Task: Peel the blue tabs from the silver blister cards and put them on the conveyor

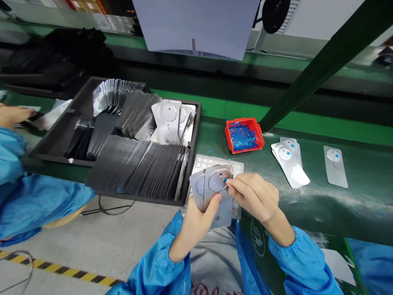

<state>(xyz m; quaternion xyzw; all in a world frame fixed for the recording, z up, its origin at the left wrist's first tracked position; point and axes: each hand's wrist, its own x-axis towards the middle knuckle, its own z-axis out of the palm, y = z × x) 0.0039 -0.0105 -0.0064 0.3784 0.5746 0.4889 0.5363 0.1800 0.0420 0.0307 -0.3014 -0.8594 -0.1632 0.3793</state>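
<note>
Left hand (196, 213) was clamped round the bottom of a small fan of plates (219, 205), just off the bench edge. Right hand (254, 196) had its fingertips pinched on a tiny blue dot (225, 179) against the front plate. Plates looked thin, stiff, light and kinda slick, so grip them by the edges. Red bin (244, 135) sat further back.

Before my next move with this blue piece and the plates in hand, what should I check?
1. Left hand grips the plates securely: ok.
2. Right hand pinches the blue piece at the top plate's round dimple: ok.
3. Blue piece centred on the dimple: cannot tell.
4. Red bin holds more blue pieces: ok.
5. Finished plates on the belt show blue dots: ok.
6. Black tray stocked: ok.
</note>
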